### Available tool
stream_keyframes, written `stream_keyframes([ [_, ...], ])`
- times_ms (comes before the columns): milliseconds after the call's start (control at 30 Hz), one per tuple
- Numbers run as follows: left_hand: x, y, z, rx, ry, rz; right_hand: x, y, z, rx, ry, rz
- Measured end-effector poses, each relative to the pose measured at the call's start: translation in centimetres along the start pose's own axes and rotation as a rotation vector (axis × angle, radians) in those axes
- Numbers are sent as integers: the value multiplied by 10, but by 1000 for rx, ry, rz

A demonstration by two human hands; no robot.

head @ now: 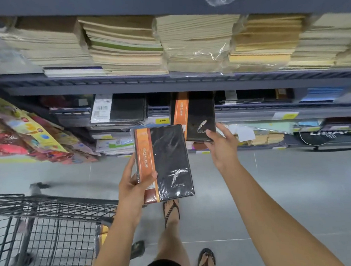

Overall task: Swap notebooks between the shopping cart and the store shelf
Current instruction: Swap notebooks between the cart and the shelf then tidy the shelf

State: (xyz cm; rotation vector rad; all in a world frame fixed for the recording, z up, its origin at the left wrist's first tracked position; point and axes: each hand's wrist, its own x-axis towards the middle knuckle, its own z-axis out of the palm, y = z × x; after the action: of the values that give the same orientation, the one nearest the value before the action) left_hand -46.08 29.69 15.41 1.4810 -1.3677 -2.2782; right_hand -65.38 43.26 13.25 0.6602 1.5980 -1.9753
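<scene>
Left hand (132, 185) clamped the black notebook (168, 160) by its orange-banded edge, between shopping cart (51, 206) and shelf (252, 116). Right hand (223, 145) pinched the second notebook (198, 114) by its lower corner at the shelf. Judged light and stiff, with slippery wrap: grip the edges.

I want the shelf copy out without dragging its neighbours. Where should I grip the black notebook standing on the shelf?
Probably pinch the shelf notebook at its lower right corner, coming from the front and below with the right hand. Its bottom edge juts forward, so that corner hangs clear of other stock; its top is tucked under the shelf above.
</scene>
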Motion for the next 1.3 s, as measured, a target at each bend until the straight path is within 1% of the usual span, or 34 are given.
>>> stream_keyframes([
  [300,5,-13,-1,1,-11,32,32,4,21,-101,34,-115],
  [567,2,-2,6,-5,-16,36,43,-8,28,-39,13,-56],
  [733,-2,8,21,-14,-6,47,20,-9,19,-27,11,-28],
  [833,-4,15,35,-47,-12,74,-11,-6,1,-99,-53,17],
  [933,3,24,53,-49,8,92,-36,5,-17,-227,-190,68],
  [1000,10,31,65,-36,1,106,-41,10,-22,-232,-242,56],
  [1067,18,40,76,5,-17,127,-43,7,-21,-191,-254,10],
  [1167,28,49,89,67,-37,123,-36,-1,-19,-156,-223,-33],
  [1300,40,49,92,126,81,80,-22,-5,-16,-164,-185,-54],
])
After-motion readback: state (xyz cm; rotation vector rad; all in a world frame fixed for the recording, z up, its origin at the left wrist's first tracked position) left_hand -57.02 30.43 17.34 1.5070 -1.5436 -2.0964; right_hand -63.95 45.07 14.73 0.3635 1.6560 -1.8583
